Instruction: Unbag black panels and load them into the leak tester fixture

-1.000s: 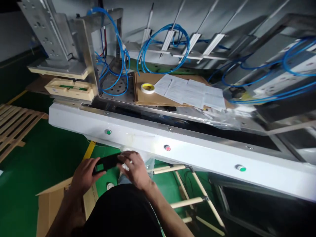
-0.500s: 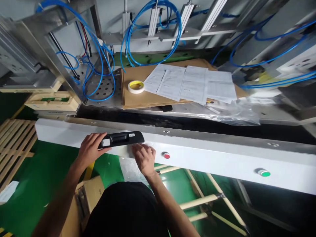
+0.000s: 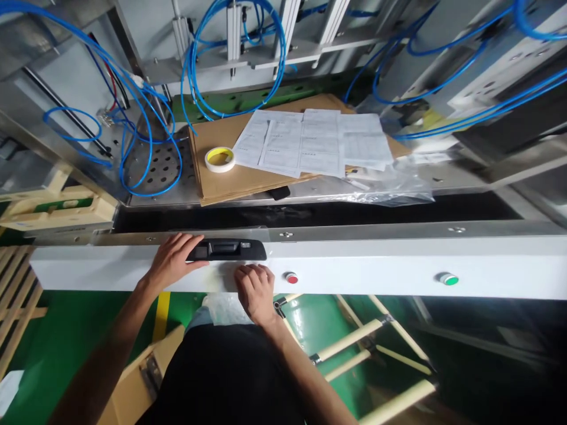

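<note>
A long black plastic trim panel (image 3: 230,249) with a recessed middle and a small light insert near its right end is over the top edge of the white beam. My left hand (image 3: 177,260) grips the panel's left end, thumb below and fingers above. Just under its right end, my right hand (image 3: 256,288) is closed, fingers curled down against the beam's front; what they hold, if anything, is hidden. Clear plastic film (image 3: 224,308) shows below the beam, beside my right hand.
The white beam (image 3: 363,268) carries a red button (image 3: 291,278) and a green button (image 3: 449,280). Behind it lie cardboard (image 3: 248,183), papers (image 3: 321,141) and a tape roll (image 3: 220,159). Blue hoses (image 3: 283,53) hang above. An open carton (image 3: 137,383) and pipe frame (image 3: 349,342) are below.
The black panel has come down flatter against the beam, with my left hand still on it. My right hand stays curled below its right end. The camera view has shifted to the right.
</note>
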Tool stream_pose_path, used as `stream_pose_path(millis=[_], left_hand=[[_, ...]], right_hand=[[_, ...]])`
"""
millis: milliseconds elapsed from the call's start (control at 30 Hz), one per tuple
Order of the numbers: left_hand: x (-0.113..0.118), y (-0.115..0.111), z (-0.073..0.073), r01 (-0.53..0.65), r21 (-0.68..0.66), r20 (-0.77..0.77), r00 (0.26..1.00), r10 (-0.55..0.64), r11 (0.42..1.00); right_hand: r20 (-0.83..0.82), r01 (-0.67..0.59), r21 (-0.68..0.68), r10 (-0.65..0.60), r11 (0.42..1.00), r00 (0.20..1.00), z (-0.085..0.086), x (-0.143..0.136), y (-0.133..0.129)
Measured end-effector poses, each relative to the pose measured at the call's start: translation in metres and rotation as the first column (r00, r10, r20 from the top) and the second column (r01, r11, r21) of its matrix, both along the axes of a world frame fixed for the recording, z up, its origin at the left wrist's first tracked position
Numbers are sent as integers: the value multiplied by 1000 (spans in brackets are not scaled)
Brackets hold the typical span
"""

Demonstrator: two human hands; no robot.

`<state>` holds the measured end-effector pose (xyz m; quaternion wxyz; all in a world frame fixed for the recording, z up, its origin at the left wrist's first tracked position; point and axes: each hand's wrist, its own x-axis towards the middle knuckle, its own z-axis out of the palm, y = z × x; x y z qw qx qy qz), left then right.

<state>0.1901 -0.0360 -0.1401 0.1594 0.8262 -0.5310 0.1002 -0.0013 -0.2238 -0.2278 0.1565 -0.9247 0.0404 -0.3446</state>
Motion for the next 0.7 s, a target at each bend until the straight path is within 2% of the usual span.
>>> stream_pose_path(millis=[100,200,367,500,600,700], left_hand=[[5,-6,-4,36,-6,-39,999,-36,999],[8,-4,0,40,-2,-57,998,-40,999],[1,21,17,103,-53,-141,984,-109,993],[-3,38,14,124,-162,-189,970,-154,979],[4,38,6,25,-307,-271,956,-112,951],[9,34,5,-134,-371,-239,970,45,919]], right_hand=[[33,25,8,-25,1000,999,10,1,2],[35,43,-11,-43,999,998,26,4,3],[10,80,-38,-80,996,997,57,17,0],[-86,78,-26,-80,997,993,71,31,-11],[-134,1,-6,-2,1000,991,75,40,-21],[-186,-55,-11,52,998,981,77,46,-29]])
